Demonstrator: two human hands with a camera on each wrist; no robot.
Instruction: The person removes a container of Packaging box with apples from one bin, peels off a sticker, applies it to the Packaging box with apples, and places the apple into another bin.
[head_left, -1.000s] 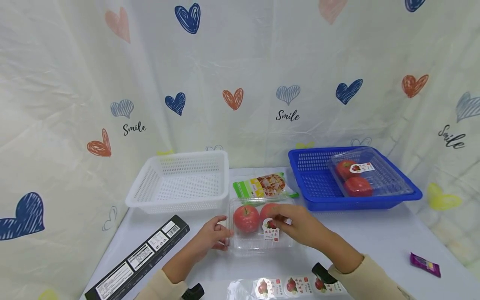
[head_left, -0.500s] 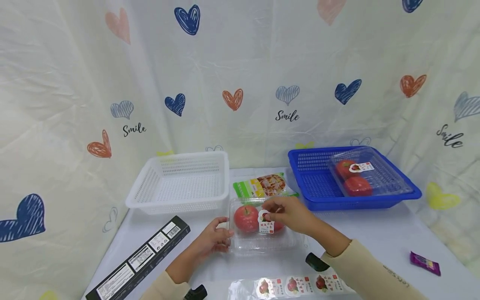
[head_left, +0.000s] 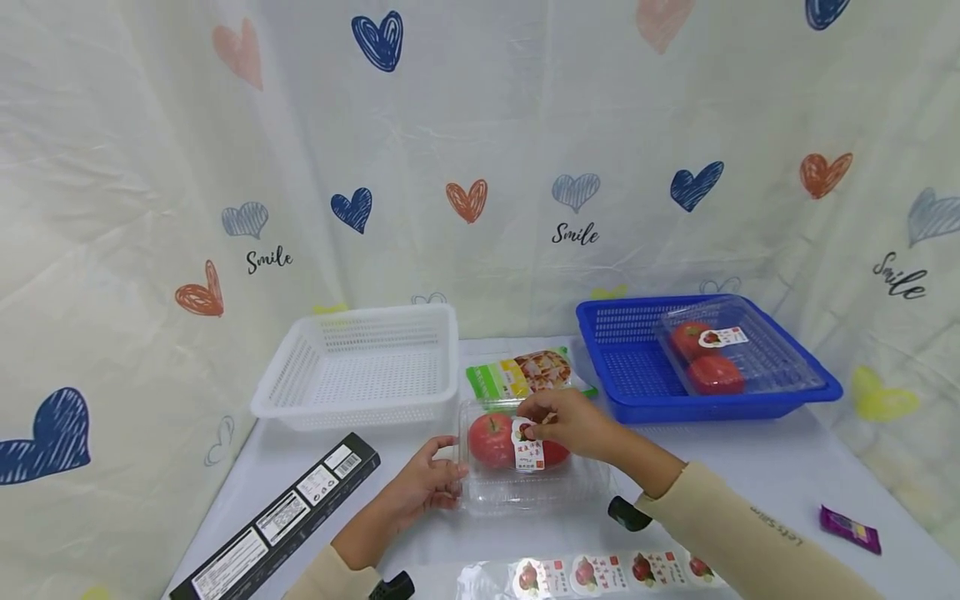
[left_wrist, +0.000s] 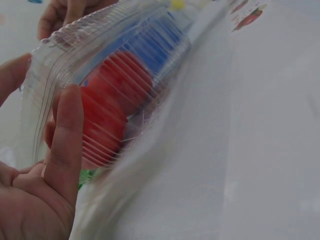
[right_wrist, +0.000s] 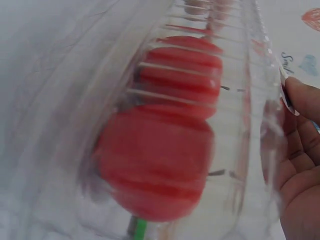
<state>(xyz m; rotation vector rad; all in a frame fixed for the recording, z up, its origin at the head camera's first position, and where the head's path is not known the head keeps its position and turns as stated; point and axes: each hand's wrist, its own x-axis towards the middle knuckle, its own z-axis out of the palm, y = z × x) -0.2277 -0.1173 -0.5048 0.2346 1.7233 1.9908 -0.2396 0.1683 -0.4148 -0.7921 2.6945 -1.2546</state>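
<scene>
A clear plastic box (head_left: 517, 498) with two red apples (head_left: 491, 440) inside sits lidded on the table before me. My left hand (head_left: 423, 482) holds its left edge; in the left wrist view the fingers (left_wrist: 69, 117) lie along the ribbed side, the thumb by the rim. Above the lid, my right hand (head_left: 573, 427) pinches the top of a white fruit sticker (head_left: 529, 457) between thumb and fingertips. Seen from the right wrist, the sticker (right_wrist: 287, 98) stands edge-on at the lid. The right-hand apple is partly hidden behind the sticker and hand.
A strip of similar stickers (head_left: 592, 575) lies at the front. Behind are a white basket (head_left: 356, 408), a green food bag (head_left: 491, 379) and a blue basket (head_left: 675, 408) with a labelled apple box (head_left: 780, 367). A long black box (head_left: 285, 517) lies left, a purple packet (head_left: 850, 529) right.
My right hand has shifted left with the sticker, from over the right-hand apple to between the two apples. The left hand stays at the box's left edge.
</scene>
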